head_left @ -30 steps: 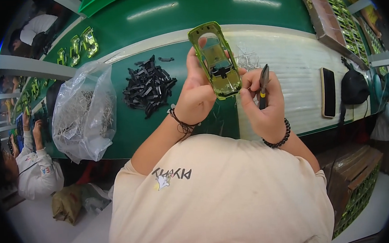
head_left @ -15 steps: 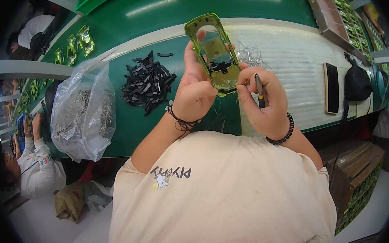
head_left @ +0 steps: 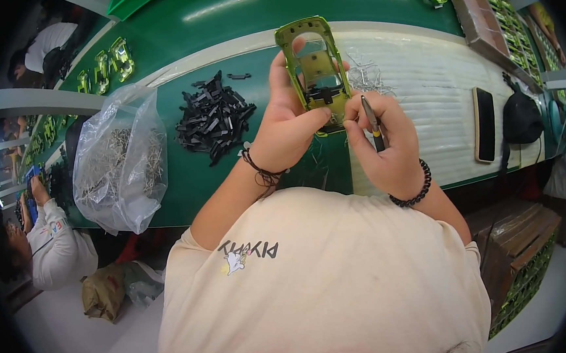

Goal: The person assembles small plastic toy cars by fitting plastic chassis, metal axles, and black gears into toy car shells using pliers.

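Note:
My left hand [head_left: 285,136] holds up a translucent green toy car body shell [head_left: 320,67], its inner side facing me. The left thumb presses on the shell's lower end, just below a black plastic piece [head_left: 323,94] fitted across it. My right hand [head_left: 391,141] is closed around a slim pen-like tool [head_left: 372,121] with a metal upper end and a yellow band. Its fingertips pinch close to the shell's lower right corner; whether they also hold a small part is hidden. Behind the hands lie loose thin metal rods [head_left: 366,77].
Left of my hands are a heap of black plastic parts [head_left: 213,119] and a clear bag of metal rods [head_left: 121,165]. A phone [head_left: 483,125] and a black pouch [head_left: 522,119] lie right. Beyond runs a green belt [head_left: 310,1] carrying green shells. A co-worker [head_left: 55,245] sits left.
My left thumb has shifted onto the shell's lower end, and the shell has moved slightly right. Another green shell has come into view on the belt at the far right.

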`<state>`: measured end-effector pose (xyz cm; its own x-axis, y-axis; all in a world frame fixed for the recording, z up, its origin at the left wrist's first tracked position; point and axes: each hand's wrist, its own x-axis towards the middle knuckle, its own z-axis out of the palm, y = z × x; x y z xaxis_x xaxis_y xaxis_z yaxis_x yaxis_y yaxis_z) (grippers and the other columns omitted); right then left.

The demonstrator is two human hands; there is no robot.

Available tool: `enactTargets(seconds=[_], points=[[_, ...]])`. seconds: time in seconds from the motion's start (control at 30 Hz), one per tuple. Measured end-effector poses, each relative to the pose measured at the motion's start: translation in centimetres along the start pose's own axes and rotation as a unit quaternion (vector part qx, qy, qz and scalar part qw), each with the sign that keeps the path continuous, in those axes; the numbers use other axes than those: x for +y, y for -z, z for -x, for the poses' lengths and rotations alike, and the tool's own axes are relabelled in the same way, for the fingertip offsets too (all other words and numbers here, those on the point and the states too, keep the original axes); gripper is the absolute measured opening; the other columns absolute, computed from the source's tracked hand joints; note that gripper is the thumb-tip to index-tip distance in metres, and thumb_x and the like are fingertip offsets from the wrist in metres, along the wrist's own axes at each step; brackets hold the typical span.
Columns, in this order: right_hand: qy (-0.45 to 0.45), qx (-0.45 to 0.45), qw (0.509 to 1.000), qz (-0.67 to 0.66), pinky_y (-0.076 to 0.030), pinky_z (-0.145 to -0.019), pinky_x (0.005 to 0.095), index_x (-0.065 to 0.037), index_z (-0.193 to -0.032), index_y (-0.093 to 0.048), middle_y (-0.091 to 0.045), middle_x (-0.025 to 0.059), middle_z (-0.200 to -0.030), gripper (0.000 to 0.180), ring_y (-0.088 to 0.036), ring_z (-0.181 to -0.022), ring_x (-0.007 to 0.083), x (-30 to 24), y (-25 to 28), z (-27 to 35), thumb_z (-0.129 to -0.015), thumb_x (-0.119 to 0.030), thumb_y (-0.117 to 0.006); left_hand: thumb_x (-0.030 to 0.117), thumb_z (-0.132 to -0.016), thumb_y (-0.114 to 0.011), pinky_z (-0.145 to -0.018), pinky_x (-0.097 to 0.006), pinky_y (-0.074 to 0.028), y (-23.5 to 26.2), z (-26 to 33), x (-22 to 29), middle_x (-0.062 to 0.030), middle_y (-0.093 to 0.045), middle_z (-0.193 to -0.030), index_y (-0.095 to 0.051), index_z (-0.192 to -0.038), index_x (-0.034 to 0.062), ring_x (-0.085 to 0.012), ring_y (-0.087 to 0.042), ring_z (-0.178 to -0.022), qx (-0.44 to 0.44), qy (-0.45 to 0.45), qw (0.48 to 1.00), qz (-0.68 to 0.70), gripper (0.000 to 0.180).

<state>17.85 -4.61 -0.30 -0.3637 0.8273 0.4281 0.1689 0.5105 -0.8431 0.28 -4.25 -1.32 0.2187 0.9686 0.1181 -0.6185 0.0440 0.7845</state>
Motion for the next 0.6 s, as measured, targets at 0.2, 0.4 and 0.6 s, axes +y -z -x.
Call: enactTargets(seconds=[0.2,0.4,0.6], points=[[-0.008,-0.004,0.999,0.051,-0.045,-0.064,0.0313,-0.004,-0.1,-0.051,-0.055,0.0089,-0.09,0.025,-0.05,-0.072,0.0227,-0.3,0.2,0.0,-0.081,0.008,-0.062,-0.015,-0.082,-0.041,-0.099,-0.043,-0.048,0.0,-0.3,-0.2,-0.0206,-0.049,-0.134,-0.005,-0.151,0.026,-0.0288,-0.056,-0.122,-0.028,0.029,0.999,-0.01,0.088],[-0.025,0.093,0.984,0.148,-0.043,-0.07,0.0327,0.0,-0.099,-0.046,-0.048,0.013,-0.096,0.029,-0.048,-0.083,0.0287,0.5,-0.6,0.1,-0.078,0.005,-0.066,-0.018,-0.084,-0.043,-0.1,-0.049,-0.05,-0.2,0.2,-1.1,-0.0212,-0.048,-0.133,-0.01,-0.15,0.031,-0.034,-0.054,-0.123,-0.021,0.012,0.998,-0.062,0.088],[-0.13,0.02,0.985,0.11,-0.044,-0.066,0.0343,0.002,-0.099,-0.052,-0.053,0.0114,-0.088,0.025,-0.05,-0.074,0.0287,-1.0,0.7,0.0,-0.079,-0.003,-0.067,-0.019,-0.083,-0.039,-0.099,-0.051,-0.05,-0.5,0.0,-1.1,-0.0184,-0.047,-0.131,-0.007,-0.148,0.0302,-0.0349,-0.057,-0.12,0.071,-0.059,0.994,-0.067,0.088]])
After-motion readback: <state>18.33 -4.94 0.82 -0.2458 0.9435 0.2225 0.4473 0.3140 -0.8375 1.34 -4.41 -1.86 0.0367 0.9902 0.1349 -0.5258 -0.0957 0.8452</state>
